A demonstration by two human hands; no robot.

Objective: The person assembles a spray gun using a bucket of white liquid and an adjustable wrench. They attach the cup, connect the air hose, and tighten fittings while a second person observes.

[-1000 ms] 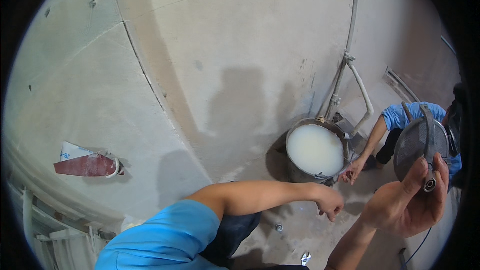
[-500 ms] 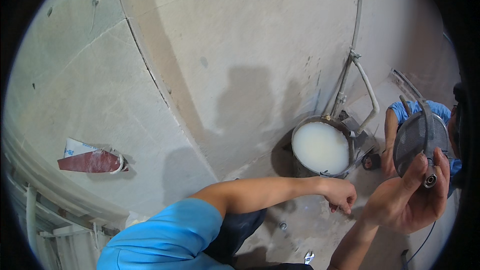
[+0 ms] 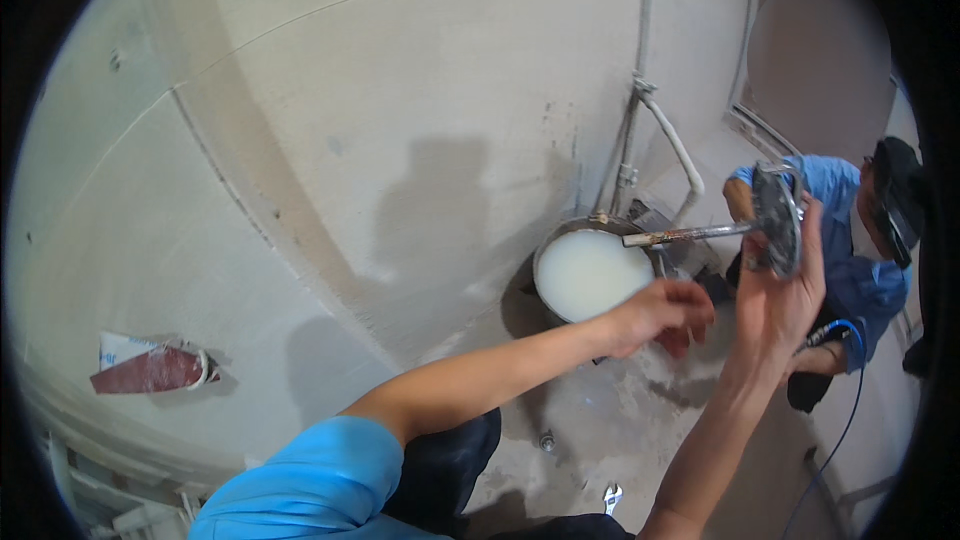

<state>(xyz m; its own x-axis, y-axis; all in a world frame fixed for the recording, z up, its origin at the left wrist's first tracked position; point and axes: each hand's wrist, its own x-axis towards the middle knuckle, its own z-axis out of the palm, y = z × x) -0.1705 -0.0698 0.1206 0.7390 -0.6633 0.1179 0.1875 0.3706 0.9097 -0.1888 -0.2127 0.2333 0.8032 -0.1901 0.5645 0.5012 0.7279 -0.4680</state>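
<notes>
My right hand (image 3: 785,290) grips a metal rod tool with a round disc head (image 3: 776,218). Fingers and thumb close about the disc, held up edge-on, and the rod (image 3: 690,235) points left over the rim of a bucket. That dark bucket (image 3: 545,300) stands on the floor against the wall, filled with milky white liquid (image 3: 590,275). My left hand (image 3: 665,320) hovers at the bucket's near right side, below the rod. Its slightly blurred fingers are apart and loosely bent, with nothing visible in them.
A crouching person (image 3: 850,210) in blue works at the right, with a blue hose (image 3: 855,380) beside them. Pipes (image 3: 675,145) run up behind the bucket. A wrench (image 3: 612,498) lies on the floor. A dark red and white pouch (image 3: 150,368) is at the left.
My right hand has turned the tool from disc-on to edge-on, its rod now pointing left. My left hand has loosened from a curled shape. The view has shifted right.
</notes>
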